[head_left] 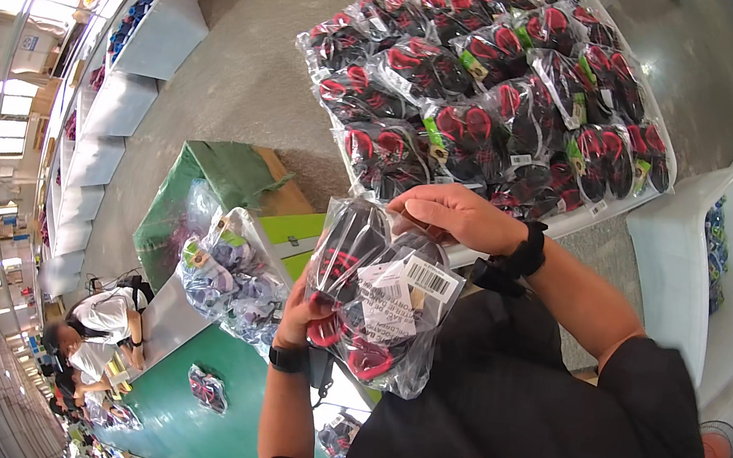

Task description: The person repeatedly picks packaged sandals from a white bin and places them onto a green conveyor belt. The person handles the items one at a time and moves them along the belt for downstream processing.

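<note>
A clear plastic bag of black and red shoes point(351, 251) hangs in front of my chest, with a white barcode label on its face. My left hand point(303, 317) grips its left side, thumb lying over the plastic. At the bag's upper edge, my right hand point(459, 217) has its fingers bent down and closed on the plastic; the fingertips are partly hidden. Just beyond lies a wide white tray point(580, 215), filled with rows of similar bagged black and red shoes point(462, 139).
Bagged pale purple shoes point(230, 275) are piled to the left, beside a green-covered box point(189, 201). A green work surface point(260, 414) carries another bagged pair point(208, 388). People point(107, 322) sit at the far left. White bins point(163, 29) line the left; another point(682, 231) stands right.
</note>
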A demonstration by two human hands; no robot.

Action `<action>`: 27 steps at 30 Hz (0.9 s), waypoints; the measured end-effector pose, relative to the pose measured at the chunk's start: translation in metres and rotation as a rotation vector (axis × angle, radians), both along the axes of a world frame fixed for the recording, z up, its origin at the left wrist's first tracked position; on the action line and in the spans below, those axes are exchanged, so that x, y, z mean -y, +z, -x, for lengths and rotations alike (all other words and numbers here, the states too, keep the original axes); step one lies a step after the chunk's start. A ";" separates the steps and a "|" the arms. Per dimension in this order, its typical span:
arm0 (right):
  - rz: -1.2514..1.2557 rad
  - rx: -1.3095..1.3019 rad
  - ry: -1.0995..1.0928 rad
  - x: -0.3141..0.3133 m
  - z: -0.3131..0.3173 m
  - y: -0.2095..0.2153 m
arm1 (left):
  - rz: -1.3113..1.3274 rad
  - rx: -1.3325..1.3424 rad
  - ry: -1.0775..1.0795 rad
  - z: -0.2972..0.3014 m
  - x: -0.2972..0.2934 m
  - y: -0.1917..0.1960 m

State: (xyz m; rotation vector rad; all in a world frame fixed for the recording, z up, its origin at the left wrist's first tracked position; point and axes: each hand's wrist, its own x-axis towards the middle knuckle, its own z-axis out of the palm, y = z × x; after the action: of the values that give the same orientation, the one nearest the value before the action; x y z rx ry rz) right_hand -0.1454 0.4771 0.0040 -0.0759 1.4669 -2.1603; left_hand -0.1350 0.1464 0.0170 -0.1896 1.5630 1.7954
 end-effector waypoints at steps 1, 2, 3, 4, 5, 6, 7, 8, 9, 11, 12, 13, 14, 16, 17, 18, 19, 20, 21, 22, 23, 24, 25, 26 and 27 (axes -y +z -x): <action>0.006 -0.027 0.010 -0.005 0.000 -0.002 | -0.007 0.016 -0.047 0.004 -0.008 0.001; 0.041 -0.025 -0.010 -0.007 0.000 -0.005 | 0.005 0.044 -0.061 0.007 -0.014 0.002; 0.076 -0.024 -0.030 -0.008 0.000 -0.008 | 0.007 0.043 -0.083 0.011 -0.021 0.003; 0.110 -0.022 -0.050 -0.009 0.000 -0.012 | 0.005 0.015 -0.105 0.013 -0.026 0.004; 0.089 -0.008 -0.045 -0.012 0.001 -0.016 | -0.037 0.034 -0.119 0.015 -0.031 0.005; 0.071 -0.040 -0.034 -0.014 0.001 -0.021 | -0.048 0.064 -0.131 0.017 -0.036 0.006; 0.029 -0.051 -0.028 -0.016 0.001 -0.026 | -0.052 0.072 -0.145 0.019 -0.041 0.007; -0.054 -0.030 -0.026 -0.020 0.002 -0.031 | -0.076 0.059 -0.174 0.022 -0.047 0.007; -0.003 -0.027 -0.015 -0.021 0.001 -0.037 | -0.118 0.068 -0.183 0.025 -0.054 0.006; -0.118 0.002 0.105 -0.029 0.000 -0.050 | -0.065 0.043 -0.285 0.030 -0.064 0.004; -0.199 0.001 0.211 -0.033 0.003 -0.059 | -0.047 0.014 -0.331 0.032 -0.068 0.002; -0.236 0.053 0.190 -0.029 -0.003 -0.068 | 0.006 -0.091 -0.385 0.031 -0.074 -0.004; -0.143 0.053 0.177 -0.032 -0.011 -0.078 | 0.023 -0.038 -0.380 0.029 -0.077 -0.009; -0.271 0.049 0.172 -0.040 -0.018 -0.102 | 0.021 -0.005 -0.362 0.022 -0.078 -0.023; -0.287 0.082 0.110 -0.048 -0.026 -0.115 | 0.059 0.018 -0.319 0.021 -0.076 -0.031; -0.285 0.072 0.038 -0.058 -0.037 -0.127 | 0.096 -0.016 -0.219 0.018 -0.071 -0.040; -0.367 0.156 -0.022 -0.070 -0.046 -0.140 | 0.132 -0.070 -0.120 0.015 -0.066 -0.048; -0.302 0.216 -0.132 -0.084 -0.061 -0.150 | 0.184 -0.111 -0.014 0.010 -0.058 -0.057; -0.201 0.271 -0.290 -0.092 -0.073 -0.162 | 0.175 -0.160 0.052 0.004 -0.049 -0.065; -0.223 0.310 -0.378 -0.112 -0.092 -0.169 | 0.224 -0.144 0.086 -0.003 -0.037 -0.071; -0.148 0.385 -0.499 -0.127 -0.107 -0.176 | 0.275 -0.127 0.119 -0.011 -0.025 -0.077; -0.196 0.453 -0.577 -0.145 -0.122 -0.181 | 0.326 -0.111 0.153 -0.020 -0.012 -0.083; -0.060 0.483 -0.736 -0.154 -0.135 -0.188 | 0.358 -0.080 0.156 -0.032 -0.001 -0.088; -0.088 0.554 -0.871 -0.165 -0.142 -0.197 | 0.389 -0.048 0.159 -0.044 0.011 -0.094; -0.020 0.527 -0.937 -0.175 -0.150 -0.206 | 0.420 -0.016 0.162 -0.057 0.022 -0.101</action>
State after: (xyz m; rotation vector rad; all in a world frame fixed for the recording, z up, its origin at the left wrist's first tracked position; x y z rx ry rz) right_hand 0.0049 0.6521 -0.2020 1.3174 1.3150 -2.5186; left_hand -0.0785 0.1244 -0.0839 -0.5135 1.9711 1.5659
